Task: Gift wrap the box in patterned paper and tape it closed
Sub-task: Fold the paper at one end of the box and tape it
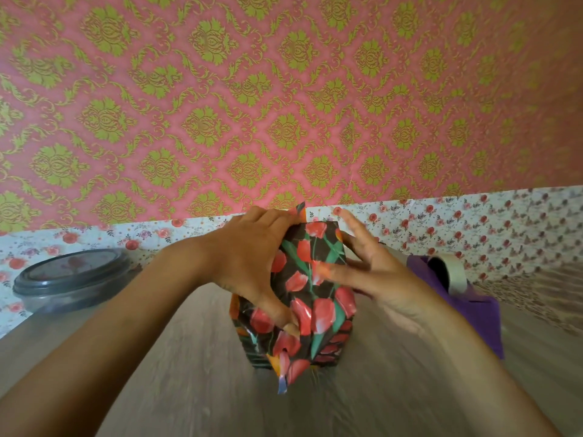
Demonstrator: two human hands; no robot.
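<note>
no text, label, brand, number or sign can be read anywhere in the frame. the wrapping paper (310, 288) at the centre carries only red tulips on a dark ground, and the wallpaper (284, 99) across the upper half shows only green ornaments on pink. the tape roll (452, 274) at the right shows no print.

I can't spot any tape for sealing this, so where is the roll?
The tape roll stands on the purple dispenser, on the table's right side, just beyond the right hand.
</note>
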